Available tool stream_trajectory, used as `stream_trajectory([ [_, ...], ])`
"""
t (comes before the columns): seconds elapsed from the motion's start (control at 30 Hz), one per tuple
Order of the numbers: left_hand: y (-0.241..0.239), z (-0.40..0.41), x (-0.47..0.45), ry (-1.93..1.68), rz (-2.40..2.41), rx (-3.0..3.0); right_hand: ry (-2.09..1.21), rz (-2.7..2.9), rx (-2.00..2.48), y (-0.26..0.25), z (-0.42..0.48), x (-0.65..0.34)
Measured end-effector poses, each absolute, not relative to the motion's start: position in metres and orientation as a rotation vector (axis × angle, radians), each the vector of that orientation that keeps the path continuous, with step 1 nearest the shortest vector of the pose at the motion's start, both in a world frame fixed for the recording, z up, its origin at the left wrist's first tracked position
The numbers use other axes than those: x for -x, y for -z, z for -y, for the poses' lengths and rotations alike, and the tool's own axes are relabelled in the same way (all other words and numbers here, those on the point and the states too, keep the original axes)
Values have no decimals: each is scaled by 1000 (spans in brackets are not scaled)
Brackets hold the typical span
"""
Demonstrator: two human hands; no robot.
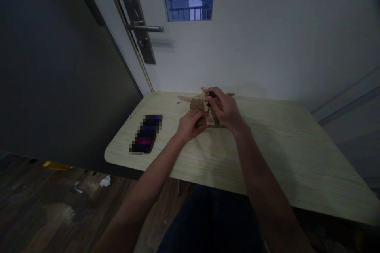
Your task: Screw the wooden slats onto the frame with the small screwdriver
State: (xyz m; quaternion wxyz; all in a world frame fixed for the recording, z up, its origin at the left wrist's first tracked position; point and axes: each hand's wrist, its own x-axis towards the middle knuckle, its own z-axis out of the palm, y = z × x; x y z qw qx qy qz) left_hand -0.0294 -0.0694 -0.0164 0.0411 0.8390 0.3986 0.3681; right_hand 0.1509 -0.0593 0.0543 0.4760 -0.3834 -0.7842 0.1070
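My right hand [225,107] is closed round the dark handle of a screwdriver [211,95], its thin shaft pointing down. Under the tip is a small wooden assembly [210,119] of light and brown pieces, lying on the table. From the left, my left hand [190,123] grips the near side of this assembly, with its fingertips close to the screwdriver's tip. A brown wooden piece [196,104] with small dark holes shows beyond my left fingers. My hands hide part of the assembly.
Thin wooden strips [185,98] lie behind the assembly. A phone [146,133], blurred out, rests on the left of the pale wood-grain table [285,146]. Past the table's far edge stands a white door with a metal handle [147,28].
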Motion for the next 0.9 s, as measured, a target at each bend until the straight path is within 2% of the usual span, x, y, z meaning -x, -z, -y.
stream_trajectory([
  [0.63, 15, 71, 29, -1086, -1235, -2550, -319, 1730, 900, -53, 57, -151],
  [0.9, 16, 71, 30, -1124, -1234, -2552, -89, 1728, 908, -55, 56, -151],
])
